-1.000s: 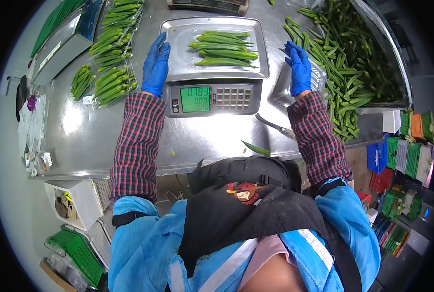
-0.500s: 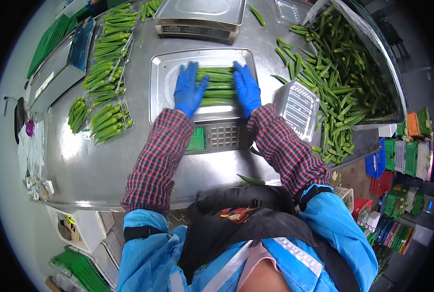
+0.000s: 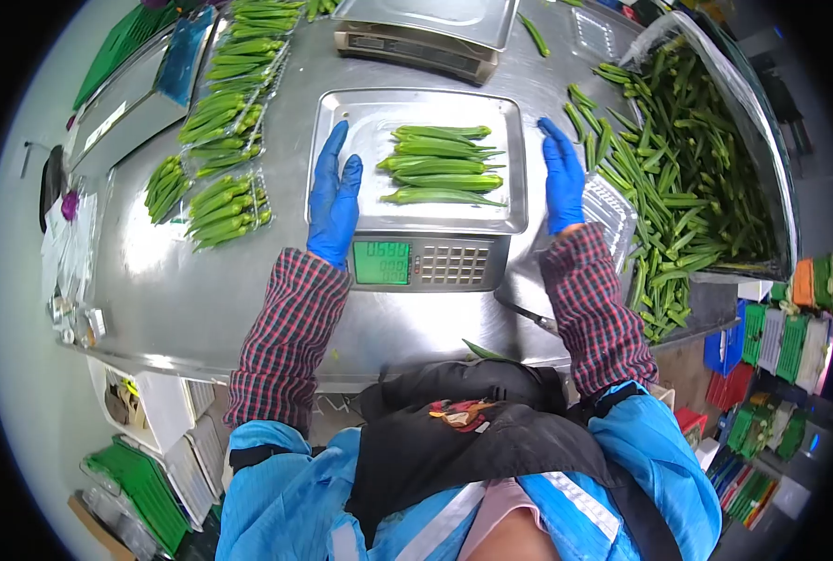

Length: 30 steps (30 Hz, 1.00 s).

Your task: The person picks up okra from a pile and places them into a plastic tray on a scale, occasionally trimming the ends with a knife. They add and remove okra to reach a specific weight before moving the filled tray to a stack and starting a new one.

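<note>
A row of okra pods [image 3: 442, 165] lies side by side on the metal pan [image 3: 360, 210] of a digital scale, whose display [image 3: 382, 263] is lit green. Left of the pods, my left hand [image 3: 335, 201], in a blue glove, is held over the pan's left edge with fingers stretched and nothing in it. My right hand [image 3: 563, 178], gloved the same, is beyond the pan's right edge, fingers extended and holding nothing. Neither touches the okra. Partly behind my right wrist is a clear plastic tray [image 3: 609, 217].
Trays packed with okra [image 3: 225, 117] line the table's left. A second scale [image 3: 416, 51] stands at the back. Loose okra [image 3: 655, 206] spills from a lined crate [image 3: 716, 178] on the right. One pod [image 3: 482, 351] lies by the front edge.
Both hands have let go of the okra and spread apart to either side. The pods stay on the pan, and the display now shows lit digits. The view has shifted slightly.
</note>
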Tool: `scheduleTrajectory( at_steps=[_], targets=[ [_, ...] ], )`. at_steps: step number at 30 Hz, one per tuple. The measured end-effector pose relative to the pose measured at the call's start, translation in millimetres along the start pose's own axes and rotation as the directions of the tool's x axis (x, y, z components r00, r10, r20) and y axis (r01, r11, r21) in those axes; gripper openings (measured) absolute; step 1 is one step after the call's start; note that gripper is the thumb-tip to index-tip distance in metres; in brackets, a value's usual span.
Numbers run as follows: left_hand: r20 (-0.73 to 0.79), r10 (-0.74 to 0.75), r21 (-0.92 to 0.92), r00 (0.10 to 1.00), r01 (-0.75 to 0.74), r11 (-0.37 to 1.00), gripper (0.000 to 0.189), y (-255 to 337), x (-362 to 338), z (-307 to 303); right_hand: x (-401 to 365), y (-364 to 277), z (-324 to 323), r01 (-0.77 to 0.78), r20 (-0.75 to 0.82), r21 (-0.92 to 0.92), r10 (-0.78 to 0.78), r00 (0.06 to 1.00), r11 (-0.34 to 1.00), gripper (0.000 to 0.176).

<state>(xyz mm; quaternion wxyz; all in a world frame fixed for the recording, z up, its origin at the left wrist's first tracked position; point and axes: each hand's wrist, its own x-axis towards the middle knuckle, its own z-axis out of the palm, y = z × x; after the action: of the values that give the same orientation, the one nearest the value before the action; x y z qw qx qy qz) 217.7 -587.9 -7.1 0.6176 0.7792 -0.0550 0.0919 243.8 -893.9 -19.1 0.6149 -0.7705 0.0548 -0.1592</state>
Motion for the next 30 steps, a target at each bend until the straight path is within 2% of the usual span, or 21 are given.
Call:
scheduleTrajectory(
  at_steps=[4,6,7,10,17,20,22,24,25,26,28,30],
  targets=[
    [-0.072,-0.028,-0.081,0.997,0.022,0.996,0.050,7.7,-42.3,-27.8,-3.6,-7.7,-18.5,-0.076,-0.044,0.163,0.084,0.995,0.984,0.032],
    [-0.121,-0.055,-0.020,0.991,0.053,0.998,0.044,3.6,-65.3,-40.7,-6.8,-3.7,-26.5,-0.044,-0.051,0.136,0.052,0.997,0.990,0.032],
    [-0.153,-0.053,-0.059,0.987,0.044,0.997,0.043,-3.6,-76.4,-45.0,-9.5,-2.9,-30.0,-0.071,-0.052,0.192,0.082,0.995,0.979,0.032],
    [-0.164,-0.098,-0.109,0.982,0.081,0.991,0.043,-13.0,-103.9,-60.9,-23.0,-13.5,-37.8,-0.082,-0.082,0.175,0.097,0.992,0.981,0.034],
    [-0.045,-0.184,-0.181,0.982,0.173,0.968,0.044,-9.6,-107.8,-84.7,-55.4,-22.9,-48.6,-0.178,-0.153,0.182,0.207,0.966,0.967,0.038],
    [0.001,-0.115,-0.209,0.993,0.113,0.971,0.044,-9.0,-97.5,-87.0,-65.8,-23.2,-47.3,-0.190,-0.180,0.179,0.222,0.958,0.965,0.038],
    [0.010,-0.097,-0.240,0.995,0.097,0.966,0.042,-9.3,-87.3,-83.1,-69.2,-26.6,-46.3,-0.196,-0.164,0.131,0.216,0.963,0.972,0.041],
    [0.022,-0.137,-0.090,0.990,0.138,0.986,0.041,2.1,-76.0,-73.6,-65.5,-17.4,-43.9,-0.149,-0.124,0.059,0.155,0.980,0.987,0.041],
    [0.023,-0.096,-0.111,0.995,0.098,0.989,0.041,-8.5,-71.0,-66.3,-62.1,-24.7,-37.4,-0.209,-0.088,0.074,0.215,0.973,0.975,0.039],
    [0.019,-0.057,-0.131,0.998,0.059,0.990,0.041,-18.0,-64.4,-58.0,-55.1,-14.1,-32.7,-0.179,-0.045,0.082,0.183,0.982,0.980,0.038],
    [0.105,-0.193,-0.200,0.976,0.210,0.957,0.046,-2.3,-54.6,-42.1,-36.6,-12.5,-22.0,-0.242,0.031,-0.045,0.243,0.970,0.969,0.038],
    [0.028,-0.018,-0.081,0.999,0.020,0.996,0.050,-12.4,-39.6,-16.9,-18.4,2.1,-14.9,-0.256,0.093,-0.162,0.273,0.958,0.953,0.040]
  ],
)
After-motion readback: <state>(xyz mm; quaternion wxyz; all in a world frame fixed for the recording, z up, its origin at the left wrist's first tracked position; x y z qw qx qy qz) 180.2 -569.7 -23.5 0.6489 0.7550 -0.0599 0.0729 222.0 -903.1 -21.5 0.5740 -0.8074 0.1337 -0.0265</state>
